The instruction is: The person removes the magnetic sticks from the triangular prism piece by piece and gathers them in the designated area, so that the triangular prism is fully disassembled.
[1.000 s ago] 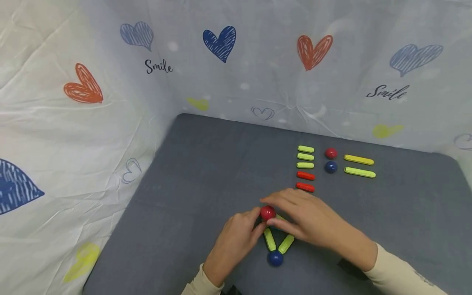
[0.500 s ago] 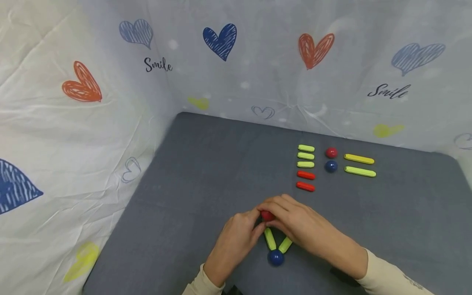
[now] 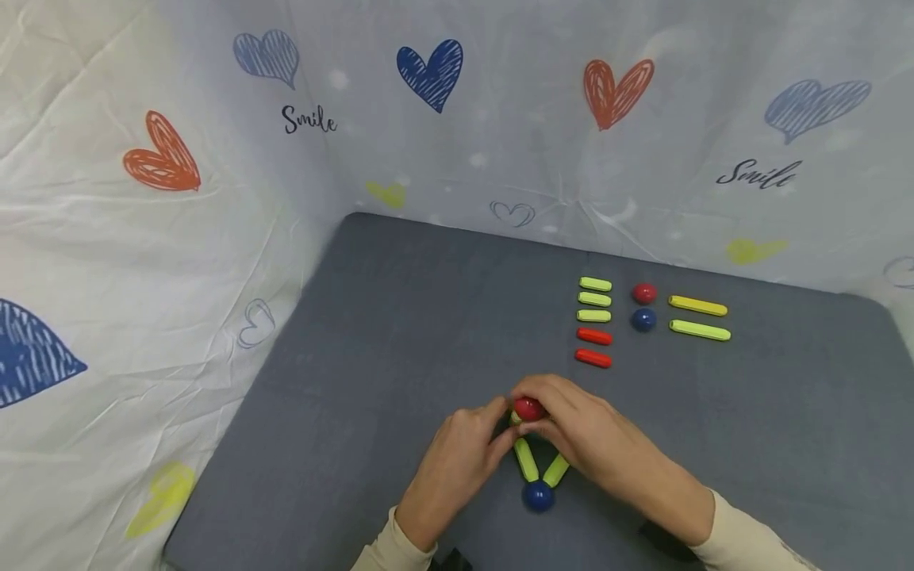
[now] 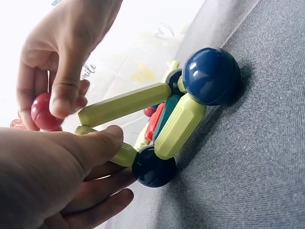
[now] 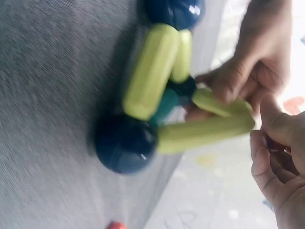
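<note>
One red ball (image 3: 529, 408), likely slick, best pinched by its sides, as right hand (image 3: 596, 444) does; left hand (image 3: 460, 452), at eight o'clock, grips green rod (image 4: 126, 154)

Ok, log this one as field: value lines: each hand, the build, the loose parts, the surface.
Left hand: pinches a raised lime rod
Right hand: holds a red ball near the raised rods' tops; contact unclear
Build: triangle of three blue balls, two lime rods, one teal rod; two more lime rods rise from it
Loose, short: three lime rods, two red rods
Loose balls: second red ball, another blue ball
Loose, long: yellow rod, long lime rod
Surface: grey table
</note>
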A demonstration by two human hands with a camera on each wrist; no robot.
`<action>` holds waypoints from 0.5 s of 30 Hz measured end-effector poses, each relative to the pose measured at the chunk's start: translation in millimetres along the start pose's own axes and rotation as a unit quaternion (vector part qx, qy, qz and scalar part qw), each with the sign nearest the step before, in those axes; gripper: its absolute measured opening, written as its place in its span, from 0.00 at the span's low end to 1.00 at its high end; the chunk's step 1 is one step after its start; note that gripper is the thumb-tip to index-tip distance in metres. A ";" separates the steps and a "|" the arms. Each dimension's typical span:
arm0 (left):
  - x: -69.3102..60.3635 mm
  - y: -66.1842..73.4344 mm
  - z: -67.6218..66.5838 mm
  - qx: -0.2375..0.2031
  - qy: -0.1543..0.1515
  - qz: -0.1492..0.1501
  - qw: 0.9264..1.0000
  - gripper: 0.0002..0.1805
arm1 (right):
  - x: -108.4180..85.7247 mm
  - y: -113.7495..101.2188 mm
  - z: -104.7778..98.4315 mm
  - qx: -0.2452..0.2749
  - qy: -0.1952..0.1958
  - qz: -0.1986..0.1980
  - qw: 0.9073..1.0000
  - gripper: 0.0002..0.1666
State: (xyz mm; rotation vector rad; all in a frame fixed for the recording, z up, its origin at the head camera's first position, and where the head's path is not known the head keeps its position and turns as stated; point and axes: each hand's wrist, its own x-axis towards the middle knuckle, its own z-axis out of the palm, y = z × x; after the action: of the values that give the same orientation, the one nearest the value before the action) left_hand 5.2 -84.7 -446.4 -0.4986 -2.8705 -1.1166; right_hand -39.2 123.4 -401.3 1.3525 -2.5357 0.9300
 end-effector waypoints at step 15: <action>1.8 3.0 1.1 -0.023 -0.010 -0.009 1.000 0.14 | -22.9 45.5 -41.3 -0.083 0.057 0.064 0.993 0.34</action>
State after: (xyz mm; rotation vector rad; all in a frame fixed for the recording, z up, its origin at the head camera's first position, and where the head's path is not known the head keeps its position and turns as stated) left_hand 4.5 -81.4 -445.0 -0.4884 -2.8783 -1.1891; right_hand -68.5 181.9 -397.7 1.0723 -2.5717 0.7725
